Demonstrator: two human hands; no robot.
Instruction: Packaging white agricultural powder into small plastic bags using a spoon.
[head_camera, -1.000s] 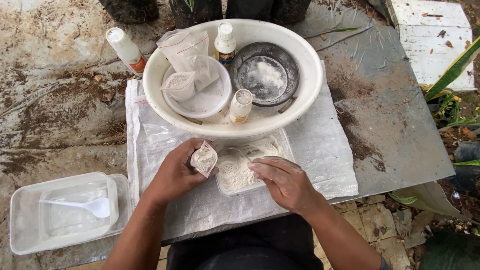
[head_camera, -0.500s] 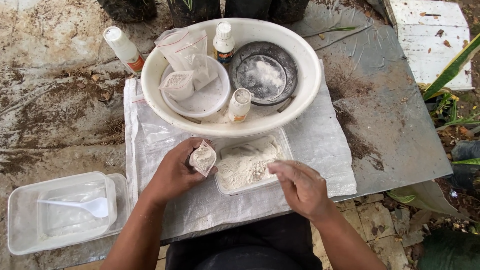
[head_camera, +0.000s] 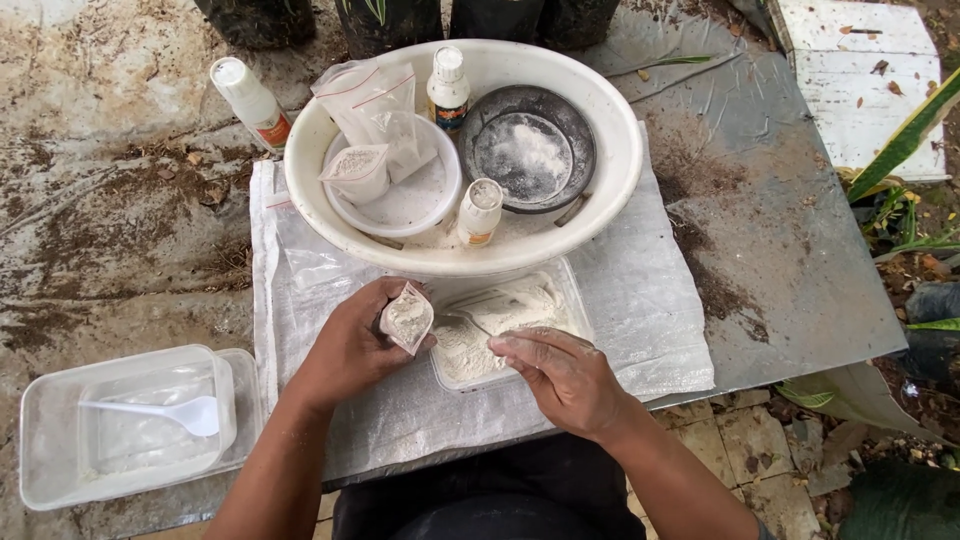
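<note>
Head view, single frame.

Left hand: closed around a small clear plastic pouch, held upright with its mouth open; the pouch is partly filled with white powder.

Right hand: fingers pinched on the handle of a spoon, whose bowl sits just beside the pouch mouth, over a clear rectangular tray of white powder.

Tray: rests on a white woven sack spread over a grey tabletop, touching the near rim of a large white basin.

Basin contents: a dark round pan dusted with powder, two small white bottles, a white bowl holding one filled pouch and a bundle of empty zip bags.

Outside the basin: a third bottle lying at upper left; a clear lidded container with a white plastic spoon at lower left.

Progress, as judged: one pouch appears finished, one is in hand and partly filled, several bags are empty, and much powder is left in the tray.
</note>
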